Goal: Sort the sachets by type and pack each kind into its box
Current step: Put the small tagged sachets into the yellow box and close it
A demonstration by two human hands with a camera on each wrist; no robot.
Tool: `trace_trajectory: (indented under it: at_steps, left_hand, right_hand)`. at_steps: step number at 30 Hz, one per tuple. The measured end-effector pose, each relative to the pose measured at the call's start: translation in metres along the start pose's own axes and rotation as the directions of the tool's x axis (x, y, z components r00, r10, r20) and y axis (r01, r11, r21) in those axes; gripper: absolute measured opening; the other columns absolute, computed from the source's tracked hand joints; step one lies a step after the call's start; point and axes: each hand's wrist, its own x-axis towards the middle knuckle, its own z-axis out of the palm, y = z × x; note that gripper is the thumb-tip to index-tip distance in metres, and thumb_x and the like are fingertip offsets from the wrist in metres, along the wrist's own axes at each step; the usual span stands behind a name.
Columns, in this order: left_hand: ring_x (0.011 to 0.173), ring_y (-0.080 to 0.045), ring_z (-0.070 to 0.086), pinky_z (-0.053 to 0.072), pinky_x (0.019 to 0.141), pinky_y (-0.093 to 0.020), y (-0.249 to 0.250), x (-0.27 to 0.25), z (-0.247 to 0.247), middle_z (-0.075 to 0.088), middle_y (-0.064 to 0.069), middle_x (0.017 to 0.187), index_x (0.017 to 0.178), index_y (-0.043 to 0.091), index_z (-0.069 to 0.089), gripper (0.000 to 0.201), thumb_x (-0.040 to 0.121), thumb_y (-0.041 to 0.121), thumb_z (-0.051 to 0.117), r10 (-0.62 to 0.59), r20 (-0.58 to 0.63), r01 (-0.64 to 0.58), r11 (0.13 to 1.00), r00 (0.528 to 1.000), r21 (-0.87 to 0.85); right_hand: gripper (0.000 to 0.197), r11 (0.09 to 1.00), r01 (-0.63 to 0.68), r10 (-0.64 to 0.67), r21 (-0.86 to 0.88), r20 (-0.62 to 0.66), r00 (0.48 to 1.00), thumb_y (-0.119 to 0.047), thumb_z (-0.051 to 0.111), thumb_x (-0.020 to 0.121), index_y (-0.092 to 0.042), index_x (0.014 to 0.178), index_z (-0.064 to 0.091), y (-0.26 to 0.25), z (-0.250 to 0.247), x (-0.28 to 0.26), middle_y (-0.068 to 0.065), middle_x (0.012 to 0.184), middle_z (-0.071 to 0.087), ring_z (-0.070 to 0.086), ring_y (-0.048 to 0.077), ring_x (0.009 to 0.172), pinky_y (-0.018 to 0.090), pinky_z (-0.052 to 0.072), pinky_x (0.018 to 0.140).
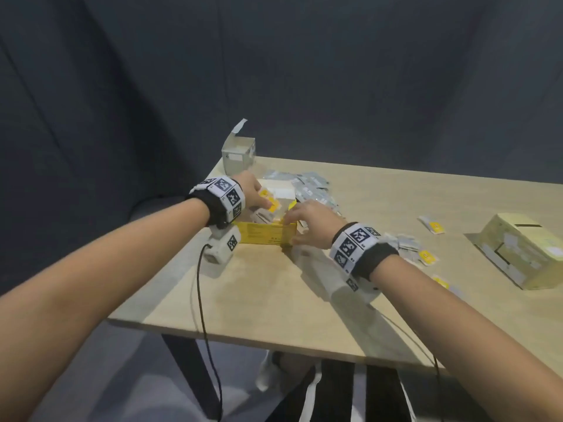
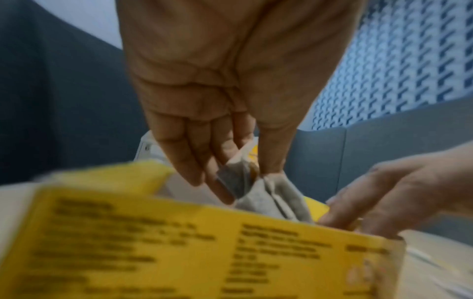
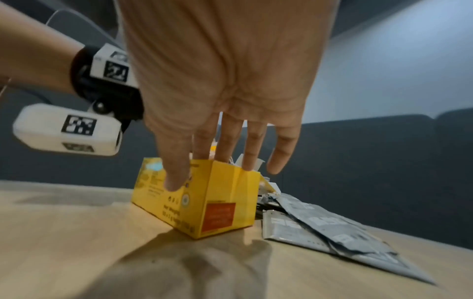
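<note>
Two hands meet at the open yellow box (image 1: pixel 264 234), which lies near the left end of the table (image 1: pixel 380 284) with its long axis running left to right. The left hand (image 1: pixel 254 193) hangs just above the far side of the opening, pinching a few yellow-and-white sachets (image 2: pixel 243 178) between thumb and fingers, their lower ends pointing down into the box. The right hand (image 1: pixel 307 226) steadies the box at its right end, thumb on the near wall and straight fingers (image 3: pixel 230 145) dipping over the top edge. Grey sachets (image 3: pixel 332 226) lie just right of the box and beyond it. The drop looks straight down, so the left hand is clearly the nearer one.
</note>
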Motion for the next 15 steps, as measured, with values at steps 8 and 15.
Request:
trace_trajectory:
  at_steps: [8, 15]
  left_hand:
    - [0.063, -0.025, 0.060, 0.057, 0.073, -0.039, 0.003, 0.008, 0.020, 0.065, -0.009, 0.067, 0.060, 0.011, 0.059, 0.031, 0.081, 0.029, 0.073, -0.017, 0.089, 0.013, 0.999, 0.996, 0.049]
    - [0.063, -0.021, 0.055, 0.046, 0.061, -0.029, 0.015, -0.006, 0.024, 0.054, -0.002, 0.060, 0.058, 0.013, 0.051, 0.041, 0.081, 0.042, 0.068, 0.008, 0.004, -0.009, 0.958, 1.000, 0.285]
  right_hand:
    - [0.012, 0.986, -0.154, 0.155, -0.055, 0.005, 0.988, -0.030, 0.065, 0.081, -0.035, 0.093, 0.068, 0.019, 0.007, 0.012, -0.002, 0.099, 0.059, 0.053, 0.026, 0.099, 0.039, 0.044, 0.089]
    - [0.015, 0.988, -0.152, 0.152, -0.028, 0.002, 0.988, -0.028, 0.066, 0.082, -0.031, 0.096, 0.069, 0.023, 0.005, 0.009, -0.002, 0.104, 0.062, 0.055, 0.023, 0.099, 0.037, 0.047, 0.087]
